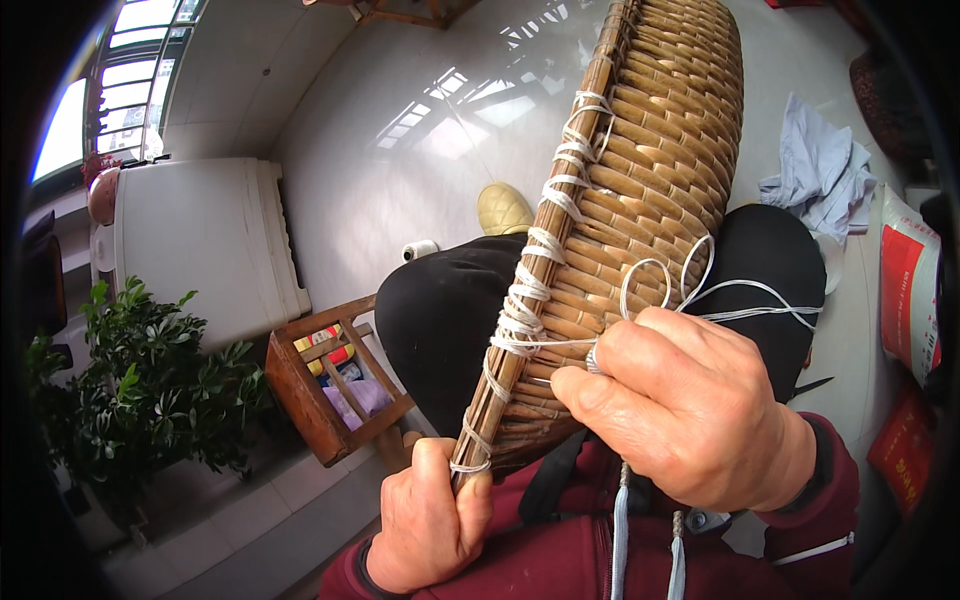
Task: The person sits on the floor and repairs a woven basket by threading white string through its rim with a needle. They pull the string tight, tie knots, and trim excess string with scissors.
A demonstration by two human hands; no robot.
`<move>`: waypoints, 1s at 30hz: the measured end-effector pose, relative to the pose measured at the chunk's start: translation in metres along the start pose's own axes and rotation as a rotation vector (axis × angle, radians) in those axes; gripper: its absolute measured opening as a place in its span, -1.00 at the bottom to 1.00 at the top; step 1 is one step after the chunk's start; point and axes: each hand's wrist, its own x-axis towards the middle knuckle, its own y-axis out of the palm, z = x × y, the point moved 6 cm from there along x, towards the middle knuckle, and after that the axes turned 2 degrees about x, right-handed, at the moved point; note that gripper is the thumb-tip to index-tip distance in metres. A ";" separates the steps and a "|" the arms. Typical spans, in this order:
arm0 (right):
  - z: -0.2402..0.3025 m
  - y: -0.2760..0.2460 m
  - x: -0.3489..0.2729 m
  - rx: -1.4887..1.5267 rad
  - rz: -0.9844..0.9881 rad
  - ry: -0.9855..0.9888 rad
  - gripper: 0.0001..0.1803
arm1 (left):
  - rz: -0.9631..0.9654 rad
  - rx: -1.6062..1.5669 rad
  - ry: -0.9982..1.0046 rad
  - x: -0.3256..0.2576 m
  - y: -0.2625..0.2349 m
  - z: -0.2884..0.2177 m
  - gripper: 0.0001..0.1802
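A large woven wicker basket (670, 130) rests tilted across my lap, its stick-bundled rim (535, 270) running from top centre down toward my left hand. White cord (520, 320) is wound around the rim in several uneven wraps. My left hand (430, 510) is closed around the lower end of the rim. To the right of the rim, my right hand (680, 405) is closed on the white cord, which stretches tight from the wraps to its fingers. Loose loops of the cord rise above that hand and trail over my right knee. A ring shows on a right-hand finger.
At left stand a leafy green plant (150, 390), a white cabinet (200, 250) and a small wooden stool (300, 400) with coloured items inside. A spool (420, 249) lies on the floor beyond my left knee. White cloth (820, 170) and a red-and-white sack (910, 290) are at right.
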 end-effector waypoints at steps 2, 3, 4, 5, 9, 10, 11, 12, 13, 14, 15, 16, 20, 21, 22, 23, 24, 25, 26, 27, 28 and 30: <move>0.000 0.000 0.001 0.006 0.005 0.001 -0.70 | -0.017 0.011 0.029 0.001 -0.001 -0.002 -0.71; -0.001 0.000 0.001 0.010 0.002 0.001 -0.70 | 0.000 0.014 0.013 0.001 -0.001 -0.001 -0.74; -0.001 0.001 0.001 0.009 0.013 0.002 -0.70 | -0.005 0.026 0.021 0.001 -0.001 -0.002 -0.76; -0.001 0.001 0.002 0.014 0.002 0.003 -0.70 | -0.010 0.037 0.029 0.001 -0.001 -0.003 -0.77; -0.001 0.001 0.003 0.015 0.008 -0.001 -0.72 | -0.005 0.038 0.039 0.001 -0.002 -0.003 -0.77; -0.001 0.001 0.004 0.015 0.013 -0.008 -0.72 | 0.002 0.029 0.028 0.001 -0.001 -0.003 -0.77; -0.001 0.001 0.005 0.006 0.020 -0.017 -0.73 | 0.010 0.022 0.018 0.001 -0.001 -0.002 -0.77; -0.001 0.002 0.006 -0.003 0.033 -0.029 -0.73 | 0.011 0.019 0.019 0.001 -0.001 -0.002 -0.76; -0.001 0.002 0.007 -0.013 0.044 -0.044 -0.74 | 0.011 0.017 0.020 0.001 0.000 -0.002 -0.76; -0.001 0.001 0.008 -0.008 0.051 -0.049 -0.75 | 0.012 0.015 0.022 0.001 0.000 -0.002 -0.76; -0.001 0.001 0.010 -0.003 0.057 -0.057 -0.76 | 0.015 0.016 0.019 0.001 0.000 -0.002 -0.76; -0.001 0.001 0.011 -0.003 0.078 -0.063 -0.76 | 0.018 0.017 0.017 0.001 0.001 -0.001 -0.75; 0.000 0.002 0.016 -0.003 0.118 -0.086 -0.77 | 0.021 0.012 0.010 0.000 0.001 -0.001 -0.76; 0.000 0.002 0.017 0.005 0.124 -0.086 -0.76 | 0.023 0.012 0.006 0.000 0.001 0.000 -0.76; 0.000 0.003 0.017 0.008 0.135 -0.083 -0.76 | 0.024 0.012 0.000 0.000 0.001 0.000 -0.76; 0.000 0.004 0.017 0.005 0.127 -0.085 -0.76 | 0.025 0.012 -0.005 0.000 0.001 0.000 -0.76; -0.001 0.005 0.017 -0.002 0.124 -0.084 -0.75 | 0.024 0.004 -0.008 0.000 0.002 0.001 -0.77; -0.001 0.005 0.016 -0.008 0.113 -0.081 -0.75 | 0.024 -0.003 -0.011 0.000 0.002 0.001 -0.77; -0.002 0.005 0.016 -0.014 0.101 -0.079 -0.75 | 0.023 -0.011 -0.012 0.000 0.002 0.001 -0.77; -0.003 0.006 0.015 -0.016 0.082 -0.075 -0.75 | 0.021 -0.003 -0.003 0.000 0.002 0.001 -0.78; -0.003 0.006 0.013 -0.019 0.078 -0.066 -0.75 | 0.020 0.005 0.006 0.000 0.002 0.001 -0.78; -0.004 0.005 0.012 -0.044 0.053 -0.048 -0.76 | 0.021 0.011 0.012 0.000 0.003 0.000 -0.78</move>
